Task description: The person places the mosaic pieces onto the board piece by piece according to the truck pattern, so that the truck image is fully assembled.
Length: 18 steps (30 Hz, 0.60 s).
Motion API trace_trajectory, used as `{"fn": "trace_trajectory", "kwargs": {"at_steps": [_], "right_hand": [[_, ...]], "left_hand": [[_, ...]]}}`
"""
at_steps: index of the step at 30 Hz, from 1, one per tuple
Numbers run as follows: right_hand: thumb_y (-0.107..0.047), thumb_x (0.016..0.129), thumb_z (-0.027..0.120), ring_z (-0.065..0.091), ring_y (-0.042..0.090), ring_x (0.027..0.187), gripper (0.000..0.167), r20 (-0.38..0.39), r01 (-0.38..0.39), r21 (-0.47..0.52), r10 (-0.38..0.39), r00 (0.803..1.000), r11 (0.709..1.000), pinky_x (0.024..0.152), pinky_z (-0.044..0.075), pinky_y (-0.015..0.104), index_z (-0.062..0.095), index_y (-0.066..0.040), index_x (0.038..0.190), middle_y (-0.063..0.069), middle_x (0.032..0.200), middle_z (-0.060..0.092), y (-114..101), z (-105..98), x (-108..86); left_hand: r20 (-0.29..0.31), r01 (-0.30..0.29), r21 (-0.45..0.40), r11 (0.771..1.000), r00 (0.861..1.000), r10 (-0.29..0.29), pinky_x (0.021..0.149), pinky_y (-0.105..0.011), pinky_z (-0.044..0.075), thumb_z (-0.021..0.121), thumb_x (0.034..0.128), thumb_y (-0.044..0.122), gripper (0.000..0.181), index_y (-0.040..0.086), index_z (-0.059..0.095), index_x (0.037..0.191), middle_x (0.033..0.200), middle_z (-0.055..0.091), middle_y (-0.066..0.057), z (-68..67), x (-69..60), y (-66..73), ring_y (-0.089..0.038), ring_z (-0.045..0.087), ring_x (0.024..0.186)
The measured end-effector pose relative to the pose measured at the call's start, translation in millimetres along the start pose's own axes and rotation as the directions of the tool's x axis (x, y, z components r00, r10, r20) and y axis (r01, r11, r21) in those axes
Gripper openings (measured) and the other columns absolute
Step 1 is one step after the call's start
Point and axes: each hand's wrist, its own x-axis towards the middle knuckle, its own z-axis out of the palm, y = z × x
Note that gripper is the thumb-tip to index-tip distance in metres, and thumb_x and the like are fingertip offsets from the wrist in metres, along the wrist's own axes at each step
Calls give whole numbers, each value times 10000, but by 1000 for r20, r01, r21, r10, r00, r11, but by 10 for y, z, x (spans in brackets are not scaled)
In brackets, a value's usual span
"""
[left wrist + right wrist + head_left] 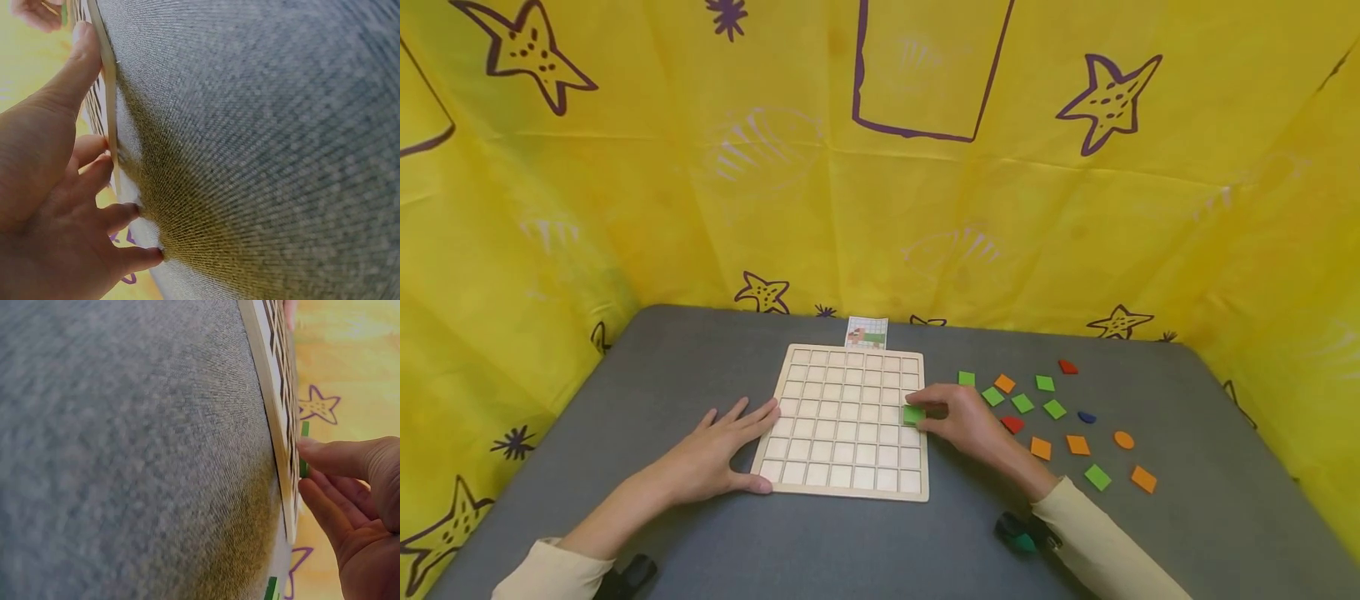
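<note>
A light wooden grid board with square recesses lies on the grey table. My right hand pinches a green square tile between thumb and fingers over the board's right-hand column. In the right wrist view, the same green tile shows edge-on at the fingertips, just above the board; whether it touches the board I cannot tell. My left hand is spread at the board's left edge, thumb near the lower left corner. The left wrist view shows that thumb lying on the board's rim.
A small picture card with a coloured pattern lies behind the board. To the right are scattered green tiles, orange tiles, red pieces, an orange round piece and a blue piece. Yellow cloth surrounds the table.
</note>
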Motion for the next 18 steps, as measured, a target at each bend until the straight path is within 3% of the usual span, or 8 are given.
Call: {"fn": "trace_trajectory", "kwargs": {"at_steps": [18], "right_hand": [[-20, 789, 799, 684, 166, 961, 351, 17, 22, -56, -21, 1000, 998, 853, 552, 334, 730, -38, 1132, 51, 1087, 723, 33, 44, 21]], "left_hand": [[16, 1, -1, 1000, 1000, -1, 1033, -765, 113, 688, 701, 690, 1077, 123, 324, 1541, 1599, 276, -84, -17, 7, 14, -505, 176, 1429]]}}
